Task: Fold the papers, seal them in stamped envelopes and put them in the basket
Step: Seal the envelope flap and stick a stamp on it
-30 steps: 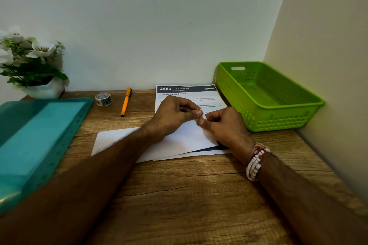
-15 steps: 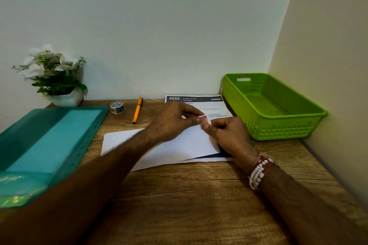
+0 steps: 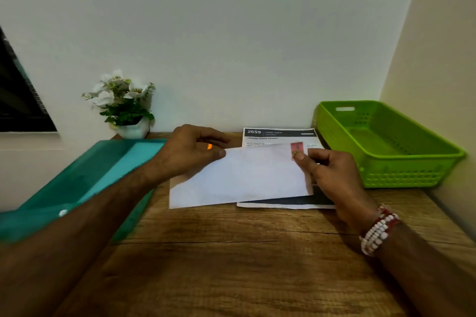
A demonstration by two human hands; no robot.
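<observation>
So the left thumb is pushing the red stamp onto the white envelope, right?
Not quite: it is the right thumb. The head view shows the right hand pressing its thumb on the red stamp at the corner of the white envelope, while the left hand holds the envelope's other end.

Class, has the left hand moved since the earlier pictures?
Yes: the left hand went leftward, off the printed sheet, to the left end of the envelope.
</observation>
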